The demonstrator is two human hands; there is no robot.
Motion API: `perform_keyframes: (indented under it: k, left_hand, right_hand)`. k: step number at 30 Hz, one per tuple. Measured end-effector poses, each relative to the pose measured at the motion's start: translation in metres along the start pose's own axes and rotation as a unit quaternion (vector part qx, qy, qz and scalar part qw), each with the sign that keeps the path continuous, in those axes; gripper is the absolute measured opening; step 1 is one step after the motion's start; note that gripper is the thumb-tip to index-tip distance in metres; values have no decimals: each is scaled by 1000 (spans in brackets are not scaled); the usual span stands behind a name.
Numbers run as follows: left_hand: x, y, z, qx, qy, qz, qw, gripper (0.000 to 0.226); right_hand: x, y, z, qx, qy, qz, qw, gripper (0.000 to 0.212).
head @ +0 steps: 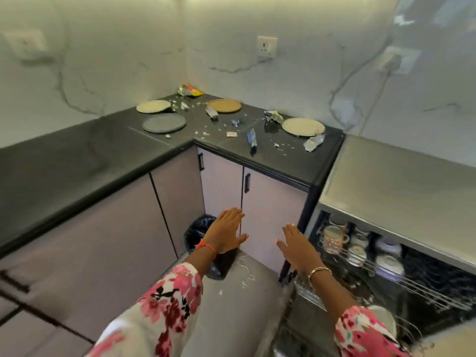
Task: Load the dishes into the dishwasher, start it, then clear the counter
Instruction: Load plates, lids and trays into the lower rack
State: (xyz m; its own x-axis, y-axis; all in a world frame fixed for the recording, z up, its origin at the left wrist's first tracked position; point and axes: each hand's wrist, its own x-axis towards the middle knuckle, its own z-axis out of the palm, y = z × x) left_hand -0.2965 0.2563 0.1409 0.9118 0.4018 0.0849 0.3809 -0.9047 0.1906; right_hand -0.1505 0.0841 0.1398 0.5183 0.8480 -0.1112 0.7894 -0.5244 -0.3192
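Left hand [226, 231]: flat, palm down, fingers straight and together, holding nothing; it sits over the far corner of the dishwasher door [244, 300]; contact cannot be told; a red thread circles the wrist
Right hand [296, 247]: flat too, fingers straight, thumb spread, gripping nothing; it hangs between the door and the wire rack [401, 279]; a gold bracelet on the wrist
Dishwasher [386, 176]: steel-topped, just beside the right end of the counter [64, 163]; its door stands lowered, with water drops on the grey inner face
Rack load: a patterned mug [333, 238] at the near left; pale bowls [389, 264] behind it
Plates: four lie flat in the counter's corner, well apart from the dishwasher; a beige plate [153, 106] and a grey plate [164, 122] on the left; a brown plate [224, 105] at the back; a cream plate [303, 127] nearest the dishwasher
Litter: foil wrappers [313, 143] and small scraps lie scattered among the plates
Bin [199, 231]: lined with a black bag, on the floor under the corner cabinets, just behind the left hand
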Motion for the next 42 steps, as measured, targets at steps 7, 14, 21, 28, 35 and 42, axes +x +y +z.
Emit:
perform_keyframes:
  k: [7, 14, 21, 28, 35, 42]
  left_hand:
    - [39, -110, -29, -5, 7, 1, 1000, 63]
    - [116, -160, -37, -44, 26, 13, 999, 60]
    - [244, -198, -29, -73, 39, 43, 996, 61]
    - [414, -215, -30, -90, 17, 57, 994, 61]
    - [546, -208, -9, -90, -31, 74, 993, 67]
    - [593, -205, 30, -62, -84, 85, 991, 75]
  right_hand:
    - [86, -60, -2, 34, 33, 41, 998, 53]
    - [165, -59, -28, 23, 72, 65, 995, 51]
    - [289, -13, -57, 28, 118, 99, 988, 49]
    - [420, 54, -97, 41, 110, 147, 982, 55]
    - [517, 115, -127, 209, 204, 290, 911, 38]
    - [573, 154, -137, 478, 268, 437, 713, 23]
